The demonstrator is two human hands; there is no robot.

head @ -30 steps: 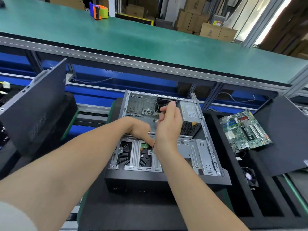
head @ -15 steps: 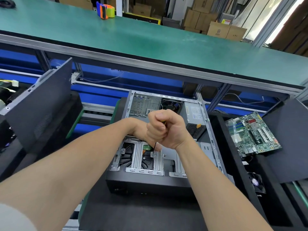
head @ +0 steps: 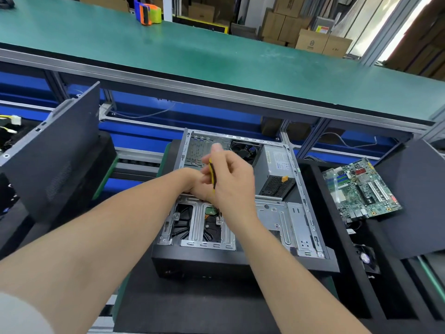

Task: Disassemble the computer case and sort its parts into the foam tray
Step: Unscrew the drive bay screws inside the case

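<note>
- The right hand [head: 232,186] was wrapped loosely round one yellow-and-black screwdriver [head: 212,174], thumb raised, and held it upright so the tip met a screw on the drive cage [head: 207,233] squarely
- The left hand [head: 192,183] sat just behind and under the right one, close to the tool's shaft, probably to steady it; the right hand hid most of it, so I could not tell how its fingers lay
- One computer case [head: 240,263] lay on its side near the person with the open side up, which put every fitting within reach from above
- Inside it were one power supply [head: 274,168] at the far right, one rear fan [head: 245,150] beside it, and one hard drive [head: 212,211] showing under the cage
- The foam tray [head: 342,273] stood just right of the case, within easy reach; it held one motherboard [head: 361,189] and, nearer, one small fan [head: 366,257], each in its own compartment
- Two dark panels were set clear of the work: one left panel [head: 55,150], leaning, and one right panel [head: 409,201]
- By my reading the cage screw was in hand, with power supply, drive and rear fan not yet out
</note>
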